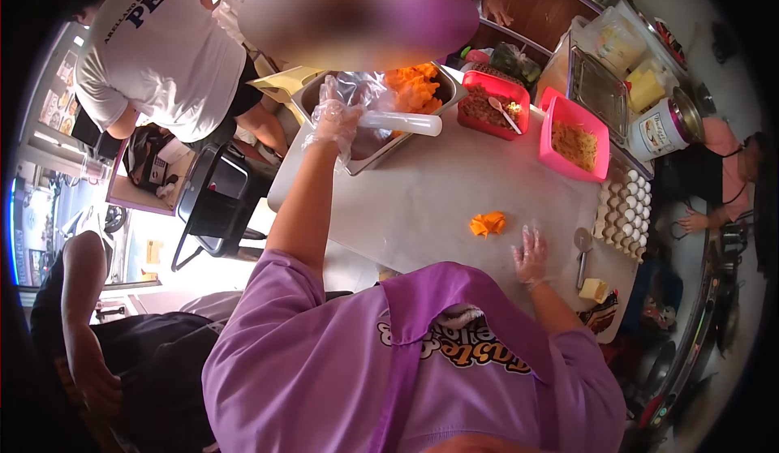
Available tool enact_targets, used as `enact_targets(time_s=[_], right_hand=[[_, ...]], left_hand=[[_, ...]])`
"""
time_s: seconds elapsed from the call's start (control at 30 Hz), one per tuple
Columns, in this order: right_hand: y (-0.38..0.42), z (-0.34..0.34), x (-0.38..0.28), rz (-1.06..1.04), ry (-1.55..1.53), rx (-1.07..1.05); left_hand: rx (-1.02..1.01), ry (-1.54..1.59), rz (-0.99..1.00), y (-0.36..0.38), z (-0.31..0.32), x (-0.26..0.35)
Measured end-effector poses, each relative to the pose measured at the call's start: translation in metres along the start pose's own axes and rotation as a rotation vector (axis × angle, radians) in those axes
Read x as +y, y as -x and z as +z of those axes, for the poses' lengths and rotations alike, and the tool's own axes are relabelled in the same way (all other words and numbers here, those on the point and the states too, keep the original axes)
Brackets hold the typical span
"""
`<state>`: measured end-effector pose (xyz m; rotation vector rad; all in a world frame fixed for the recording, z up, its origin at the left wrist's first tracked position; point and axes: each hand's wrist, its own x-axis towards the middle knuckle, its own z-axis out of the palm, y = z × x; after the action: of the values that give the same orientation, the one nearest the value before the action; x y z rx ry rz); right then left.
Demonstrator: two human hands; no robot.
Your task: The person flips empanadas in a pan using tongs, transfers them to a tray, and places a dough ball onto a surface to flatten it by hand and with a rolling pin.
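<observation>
My left hand (pixel 334 120), in a clear plastic glove, reaches over the near left side of a metal tray (pixel 377 158). Its fingers close on one end of a smooth white rolling pin (pixel 406 124), which points right across the tray. Inside the tray lie clear plastic film (pixel 365 90) and a heap of orange dough (pixel 415 86). My right hand (pixel 531 255), also gloved, rests flat on the table with its fingers spread and nothing in them. A small crumpled piece of orange dough (pixel 487 223) lies left of it.
At the back right stand a red tub of brown filling (pixel 492 106) with a spoon and a pink tub of shredded yellow food (pixel 574 145). An egg tray (pixel 623 214), pizza cutter (pixel 583 246) and yellow block (pixel 594 291) line the right side. Other people stand around.
</observation>
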<state>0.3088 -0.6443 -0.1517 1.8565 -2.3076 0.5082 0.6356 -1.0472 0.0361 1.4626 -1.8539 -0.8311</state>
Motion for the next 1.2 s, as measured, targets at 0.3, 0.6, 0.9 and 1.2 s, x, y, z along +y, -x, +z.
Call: enact_targets(time_s=[0.3,0.6,0.9,1.2], right_hand=[[-0.003,-0.005,-0.005,0.084,0.107,-0.158],[-0.010,-0.008,0.007,0.205,-0.334,-0.079],[-0.068,-0.043,0.040,0.322,-0.813,-0.100],[-0.263,-0.049,-0.110,-0.318,-0.938,-0.101]], left_hand=[[-0.598,-0.337,0.403,-0.004,0.017,0.004],[-0.452,-0.322,0.279,-0.011,0.044,-0.013],[-0.107,0.402,0.204,-0.011,-0.006,-0.008],[0.540,0.454,0.369,0.014,-0.157,0.016]])
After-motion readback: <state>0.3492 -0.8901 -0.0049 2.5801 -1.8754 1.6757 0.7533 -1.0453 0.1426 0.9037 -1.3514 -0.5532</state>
